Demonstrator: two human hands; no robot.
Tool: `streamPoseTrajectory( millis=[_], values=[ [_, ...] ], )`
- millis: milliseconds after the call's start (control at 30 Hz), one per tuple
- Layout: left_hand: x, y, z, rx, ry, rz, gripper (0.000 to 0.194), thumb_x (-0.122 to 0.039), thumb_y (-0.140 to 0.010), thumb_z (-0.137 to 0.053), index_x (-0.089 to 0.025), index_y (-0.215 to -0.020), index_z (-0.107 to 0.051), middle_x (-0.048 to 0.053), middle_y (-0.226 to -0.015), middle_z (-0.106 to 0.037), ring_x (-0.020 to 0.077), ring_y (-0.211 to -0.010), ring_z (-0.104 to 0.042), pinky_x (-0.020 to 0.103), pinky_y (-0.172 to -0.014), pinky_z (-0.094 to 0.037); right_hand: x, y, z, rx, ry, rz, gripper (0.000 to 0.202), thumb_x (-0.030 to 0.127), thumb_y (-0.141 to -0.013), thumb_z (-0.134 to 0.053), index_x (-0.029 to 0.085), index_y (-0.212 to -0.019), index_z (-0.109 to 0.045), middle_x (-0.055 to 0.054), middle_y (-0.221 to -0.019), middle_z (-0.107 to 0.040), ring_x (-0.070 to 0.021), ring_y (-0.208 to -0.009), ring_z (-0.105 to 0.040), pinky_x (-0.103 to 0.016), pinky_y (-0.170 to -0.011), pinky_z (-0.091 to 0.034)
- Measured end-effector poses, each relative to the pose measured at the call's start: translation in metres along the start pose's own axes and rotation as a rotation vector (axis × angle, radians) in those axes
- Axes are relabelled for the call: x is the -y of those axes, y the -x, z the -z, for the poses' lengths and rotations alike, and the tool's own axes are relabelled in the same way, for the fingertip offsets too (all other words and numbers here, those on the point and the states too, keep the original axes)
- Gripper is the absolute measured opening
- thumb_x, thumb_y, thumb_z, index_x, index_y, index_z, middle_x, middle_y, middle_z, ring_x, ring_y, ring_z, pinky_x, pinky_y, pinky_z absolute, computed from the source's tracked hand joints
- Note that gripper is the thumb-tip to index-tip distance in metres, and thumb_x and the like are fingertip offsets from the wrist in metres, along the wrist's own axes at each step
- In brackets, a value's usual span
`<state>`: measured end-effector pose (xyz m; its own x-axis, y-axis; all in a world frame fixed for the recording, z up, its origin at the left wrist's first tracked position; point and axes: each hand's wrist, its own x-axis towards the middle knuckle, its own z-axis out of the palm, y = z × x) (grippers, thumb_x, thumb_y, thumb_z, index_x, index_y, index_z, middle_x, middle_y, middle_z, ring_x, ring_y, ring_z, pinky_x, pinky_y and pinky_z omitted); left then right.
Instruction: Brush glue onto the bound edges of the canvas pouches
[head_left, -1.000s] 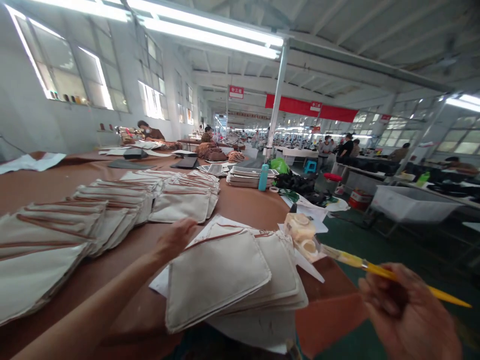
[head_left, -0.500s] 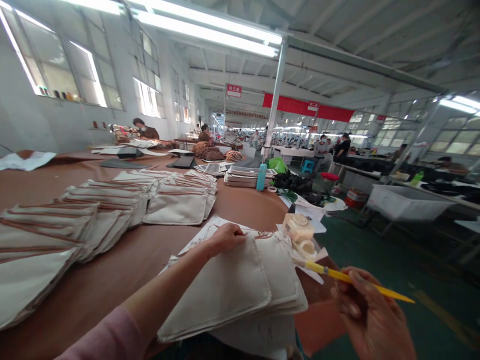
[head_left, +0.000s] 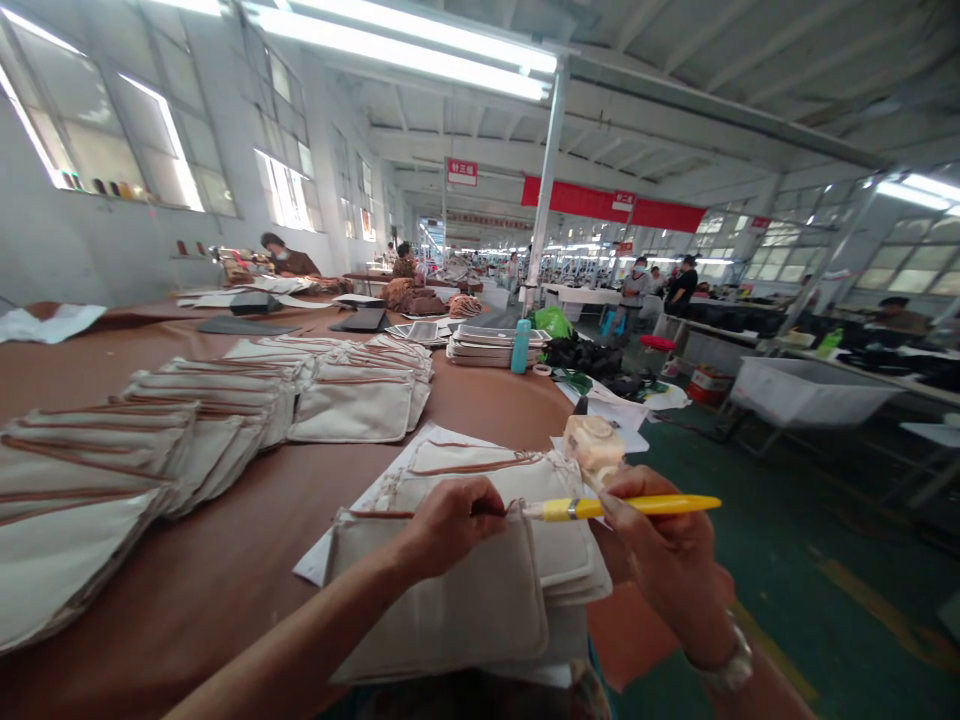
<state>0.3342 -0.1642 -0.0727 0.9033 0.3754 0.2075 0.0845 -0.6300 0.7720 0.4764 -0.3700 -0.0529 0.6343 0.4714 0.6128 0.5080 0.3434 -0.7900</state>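
My left hand (head_left: 457, 525) pinches the top edge of a cream fabric panel (head_left: 442, 610) with a brown strip along that edge. The panel lies over more cream pieces near the table's front edge. In my right hand (head_left: 667, 550) is a yellow-handled brush (head_left: 637, 507), held level with its bristles pointing left. Its pale tip meets the panel's upper right corner, close to my left fingertips. Behind the brush stands a cream-coloured glue container (head_left: 592, 445), partly hidden by my right hand.
Overlapping rows of cream panels (head_left: 225, 400) cover the left of the brown table (head_left: 247, 540). A teal bottle (head_left: 520, 346) stands beside stacked pieces at the back. Black material (head_left: 600, 365) lies right of it. A white bin (head_left: 810, 390) stands across the aisle.
My right hand has brought the brush leftward from beside the glue container to the panel's edge. My left hand and the panel have come nearer to me, uncovering the pieces behind.
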Motion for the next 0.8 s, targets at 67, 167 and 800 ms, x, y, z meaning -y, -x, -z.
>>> streamPoseTrajectory(
  millis=[67, 167, 800],
  values=[
    [-0.003, 0.004, -0.002, -0.01, 0.046, 0.001, 0.009, -0.024, -0.074, -0.07, -0.017, -0.079, -0.07, 0.0, -0.075, -0.069, 0.0149, -0.071, -0.059, 0.023, -0.065, -0.042, 0.0, -0.001, -0.005, 0.071, 0.044, 0.022, 0.013, 0.028, -0.089, -0.066, 0.02, -0.079, -0.062, 0.0, -0.072, -0.055, -0.0149, -0.06, -0.048, -0.025, -0.052, -0.039],
    [-0.008, 0.01, -0.004, -0.045, 0.068, -0.023, 0.006, -0.023, -0.073, -0.072, -0.017, -0.073, -0.07, 0.0, -0.074, -0.07, 0.0146, -0.07, -0.058, 0.024, -0.066, -0.043, -0.001, -0.005, -0.007, 0.102, 0.131, 0.034, 0.014, 0.028, -0.089, -0.065, 0.02, -0.077, -0.062, 0.0, -0.068, -0.055, -0.0156, -0.059, -0.048, -0.026, -0.052, -0.039],
    [-0.003, 0.034, -0.021, -0.078, -0.007, -0.265, 0.008, -0.015, -0.08, -0.073, -0.018, -0.074, -0.068, 0.001, -0.074, -0.067, 0.0142, -0.073, -0.059, 0.024, -0.068, -0.044, 0.012, 0.016, 0.005, 0.221, 0.217, 0.091, 0.014, 0.022, -0.092, -0.062, 0.021, -0.078, -0.061, 0.0, -0.069, -0.054, -0.0156, -0.06, -0.049, -0.026, -0.054, -0.039]
  ],
)
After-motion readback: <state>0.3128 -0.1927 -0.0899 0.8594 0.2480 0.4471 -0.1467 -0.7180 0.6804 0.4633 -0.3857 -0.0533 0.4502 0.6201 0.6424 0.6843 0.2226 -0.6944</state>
